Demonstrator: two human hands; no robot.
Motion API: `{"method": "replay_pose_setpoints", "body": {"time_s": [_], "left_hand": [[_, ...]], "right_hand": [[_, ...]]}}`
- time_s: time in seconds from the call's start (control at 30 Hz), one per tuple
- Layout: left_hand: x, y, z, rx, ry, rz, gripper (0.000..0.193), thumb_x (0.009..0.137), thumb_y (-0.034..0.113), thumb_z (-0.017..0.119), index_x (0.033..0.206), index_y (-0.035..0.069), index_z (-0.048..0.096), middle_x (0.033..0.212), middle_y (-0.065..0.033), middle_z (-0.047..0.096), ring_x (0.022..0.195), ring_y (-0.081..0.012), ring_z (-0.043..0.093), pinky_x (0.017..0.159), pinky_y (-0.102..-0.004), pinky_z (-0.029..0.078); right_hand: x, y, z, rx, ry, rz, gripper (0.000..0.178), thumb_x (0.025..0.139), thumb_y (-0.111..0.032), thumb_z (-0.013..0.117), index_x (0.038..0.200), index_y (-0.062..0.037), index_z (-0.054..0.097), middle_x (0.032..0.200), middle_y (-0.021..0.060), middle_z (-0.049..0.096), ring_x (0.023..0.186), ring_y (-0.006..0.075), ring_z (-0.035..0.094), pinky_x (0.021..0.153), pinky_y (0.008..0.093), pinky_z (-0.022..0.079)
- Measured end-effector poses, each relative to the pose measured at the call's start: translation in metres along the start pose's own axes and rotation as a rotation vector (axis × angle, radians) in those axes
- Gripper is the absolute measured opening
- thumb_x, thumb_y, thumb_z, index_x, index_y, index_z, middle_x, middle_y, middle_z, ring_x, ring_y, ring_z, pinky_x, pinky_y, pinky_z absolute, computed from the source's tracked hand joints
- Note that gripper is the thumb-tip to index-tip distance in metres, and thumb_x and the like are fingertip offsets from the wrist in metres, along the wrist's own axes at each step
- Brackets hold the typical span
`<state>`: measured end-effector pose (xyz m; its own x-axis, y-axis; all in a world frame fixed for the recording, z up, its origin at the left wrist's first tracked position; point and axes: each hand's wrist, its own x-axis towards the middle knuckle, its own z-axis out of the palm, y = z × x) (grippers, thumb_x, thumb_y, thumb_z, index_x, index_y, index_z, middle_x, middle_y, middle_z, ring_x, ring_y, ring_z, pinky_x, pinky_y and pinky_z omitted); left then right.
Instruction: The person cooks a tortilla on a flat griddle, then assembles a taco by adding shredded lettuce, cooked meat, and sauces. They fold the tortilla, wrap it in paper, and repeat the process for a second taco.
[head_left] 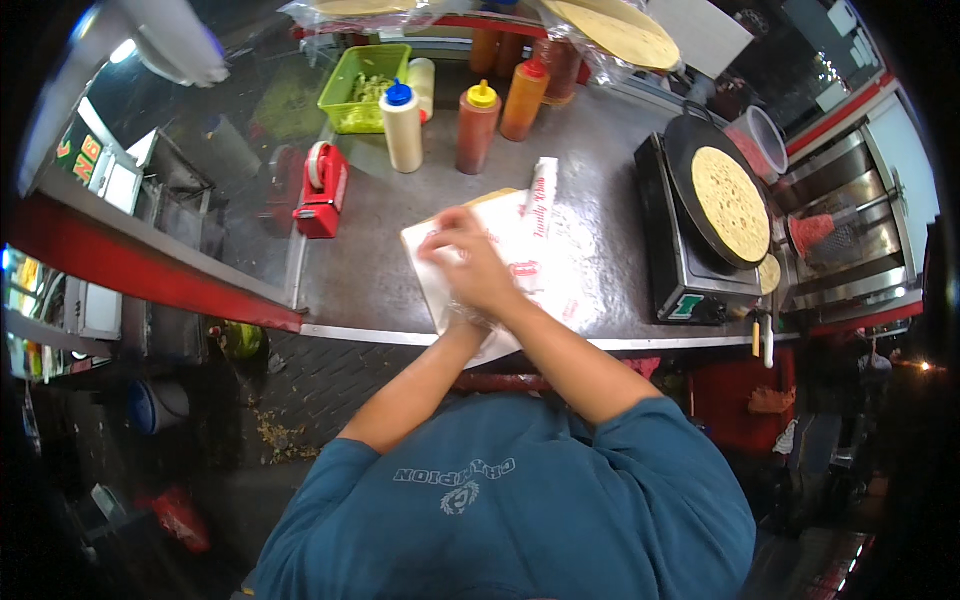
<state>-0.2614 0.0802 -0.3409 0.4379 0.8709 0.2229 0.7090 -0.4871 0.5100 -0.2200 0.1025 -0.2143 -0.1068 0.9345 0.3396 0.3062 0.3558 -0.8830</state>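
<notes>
A dark metal counter [605, 150] spans the space before the person. On its right stands a tabletop gas stove [705, 285] bearing a round black griddle [684, 140], on which a browned-spotted flatbread [735, 208] lies flat. White paper [510, 222] with red print lies near the counter's front edge, under the hands. At the far edge, pale flatbreads [620, 35] sit in clear plastic. A green plastic basket [352, 122] at the far left holds chopped greens [375, 90]. Just beside and in front of it stand three upright squeeze bottles: white with a blue cap [404, 135], red with a yellow cap [478, 132], orange with a red cap [524, 105]. A red tape dispenser [323, 198] stands near the left edge.

The right hand [480, 268], motion-blurred, hovers or rests over the paper with its fingers bent; whether it grips anything I cannot tell. The left hand [466, 312] is mostly hidden beneath it, clear plastic about its wrist, its fingers' state unclear. Just beyond the hands, to the right, lies a slim paper-wrapped roll [544, 195], apart from both.
</notes>
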Motion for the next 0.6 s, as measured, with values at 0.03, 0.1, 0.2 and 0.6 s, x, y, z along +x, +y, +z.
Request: {"method": "replay_pose_setpoints", "body": {"time_s": [0.03,0.1,0.2,0.6], "left_hand": [[0.007,0.018,-0.021,-0.1,-0.072,-0.06,0.03,0.101,0.025,0.056,0.113,-0.001,0.064,0.11,-0.0203,0.065,0.108,-0.0339,0.063,0.098,-0.0466,0.05],[0.01,0.021,-0.026,-0.081,-0.001,0.003,0.033,0.103,0.03,0.054,0.108,0.0,0.067,0.105,-0.0212,0.066,0.104,-0.0364,0.064,0.095,-0.0493,0.051],[0.006,0.006,0.0,0.055,0.166,0.173,0.039,0.105,0.036,0.052,0.099,0.002,0.07,0.101,-0.0205,0.068,0.101,-0.0388,0.065,0.09,-0.0515,0.052],[0.09,0.057,-0.015,-0.082,-0.076,-0.251,0.052,0.089,0.042,0.079,0.11,0.001,0.056,0.09,-0.0214,0.068,0.091,-0.0397,0.068,0.081,-0.0474,0.053]], "right_hand": [[-0.018,0.01,-0.043,-0.112,0.21,0.001,0.005,0.084,-0.002,0.077,0.089,-0.0037,0.077,0.116,0.0119,0.057,0.109,0.0267,0.058,0.099,0.0365,0.047],[-0.047,0.039,-0.095,-0.293,0.407,0.004,0.007,0.083,-0.002,0.078,0.09,-0.0041,0.078,0.116,0.0114,0.058,0.108,0.026,0.057,0.099,0.0371,0.046],[-0.079,0.068,-0.113,-0.699,0.363,0.068,0.014,0.079,-0.015,0.08,0.091,-0.007,0.08,0.118,0.013,0.059,0.1,0.0308,0.055,0.092,0.0451,0.044],[-0.067,-0.031,-0.293,-0.558,0.634,-0.266,0.03,0.089,-0.004,0.072,0.119,-0.0053,0.069,0.106,0.0164,0.065,0.101,0.0357,0.063,0.091,0.0443,0.05]]}}
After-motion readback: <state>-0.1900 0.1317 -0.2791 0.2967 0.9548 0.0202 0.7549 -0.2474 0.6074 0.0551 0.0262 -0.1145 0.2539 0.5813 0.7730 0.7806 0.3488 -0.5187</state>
